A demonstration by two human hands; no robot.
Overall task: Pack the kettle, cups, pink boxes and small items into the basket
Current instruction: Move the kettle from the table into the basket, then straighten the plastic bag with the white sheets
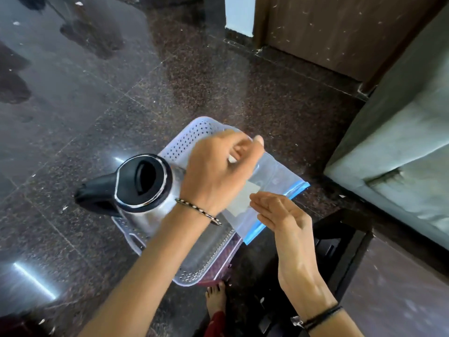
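A steel kettle [143, 190] with a black lid and handle stands in the left part of the white perforated basket [192, 139], which rests on the dark floor. My left hand [218, 173] reaches across the basket and pinches the top of a clear zip bag [279, 181] with a blue edge; a pale flat item shows inside it. The bag hangs over the basket's right side. My right hand [284, 215] hovers just beside the bag's lower edge, fingers straight and together, holding nothing. No cups or pink boxes are in view.
A polished dark granite floor [97, 93] surrounds the basket. A dark low table or stand [340, 244] is at the lower right, a grey upholstered piece [401, 142] at the right, a wooden door [328, 32] behind. My bare foot [216, 297] is below the basket.
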